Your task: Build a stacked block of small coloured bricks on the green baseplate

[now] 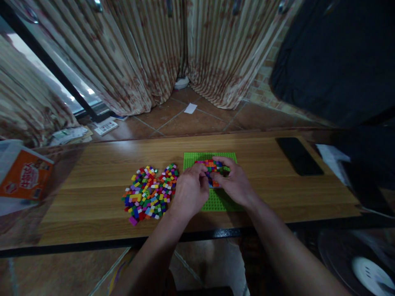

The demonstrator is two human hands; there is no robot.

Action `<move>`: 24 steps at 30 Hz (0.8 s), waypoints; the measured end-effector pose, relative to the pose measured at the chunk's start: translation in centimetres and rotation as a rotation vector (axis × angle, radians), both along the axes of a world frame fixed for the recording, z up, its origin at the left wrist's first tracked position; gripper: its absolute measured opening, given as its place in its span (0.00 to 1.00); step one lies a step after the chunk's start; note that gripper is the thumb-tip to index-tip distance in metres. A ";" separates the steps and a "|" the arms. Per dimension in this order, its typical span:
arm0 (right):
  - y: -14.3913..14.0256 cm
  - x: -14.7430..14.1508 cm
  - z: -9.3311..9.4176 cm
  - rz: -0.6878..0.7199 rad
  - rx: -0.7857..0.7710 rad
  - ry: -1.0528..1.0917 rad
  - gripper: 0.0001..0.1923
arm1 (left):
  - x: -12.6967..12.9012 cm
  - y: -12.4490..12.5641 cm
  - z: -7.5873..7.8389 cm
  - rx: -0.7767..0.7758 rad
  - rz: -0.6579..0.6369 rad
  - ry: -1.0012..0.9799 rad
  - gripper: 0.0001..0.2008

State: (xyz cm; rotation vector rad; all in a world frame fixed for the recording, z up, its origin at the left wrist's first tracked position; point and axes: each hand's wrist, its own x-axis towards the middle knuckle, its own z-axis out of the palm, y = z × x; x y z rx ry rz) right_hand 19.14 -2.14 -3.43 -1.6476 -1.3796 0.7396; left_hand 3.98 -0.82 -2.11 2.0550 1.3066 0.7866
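Observation:
A low build of small multicoloured toy bricks (212,164) sits on a green studded baseplate (220,203). My left hand (191,190) is at the build's left side, its fingers bent together in a pinch. Whatever lies between those fingertips is hidden. From the right, my right hand (236,181) curls its index finger over the far edge of the build and its thumb along the near side, gripping it. Left of the baseplate lies a loose pile of mixed coloured bricks (148,193), close to my left hand.
The wooden table (101,172) has a dark front edge. A black phone (299,156) lies at the right, with white paper (333,160) beyond it. An orange-labelled plastic box (26,174) stands at the far left. Curtains (129,61) hang behind.

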 end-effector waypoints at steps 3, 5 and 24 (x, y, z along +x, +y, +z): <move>0.1 -0.1 -0.1 0.005 -0.030 0.030 0.24 | -0.1 0.2 -0.3 -0.011 0.016 -0.044 0.09; 0.1 -0.1 -0.2 0.006 -0.037 0.038 0.25 | -0.1 0.3 -0.4 -0.020 0.026 -0.076 0.09; 1.0 0.8 -1.2 -0.234 0.124 0.434 0.15 | -6.9 4.1 -0.4 -0.106 0.144 -0.234 0.06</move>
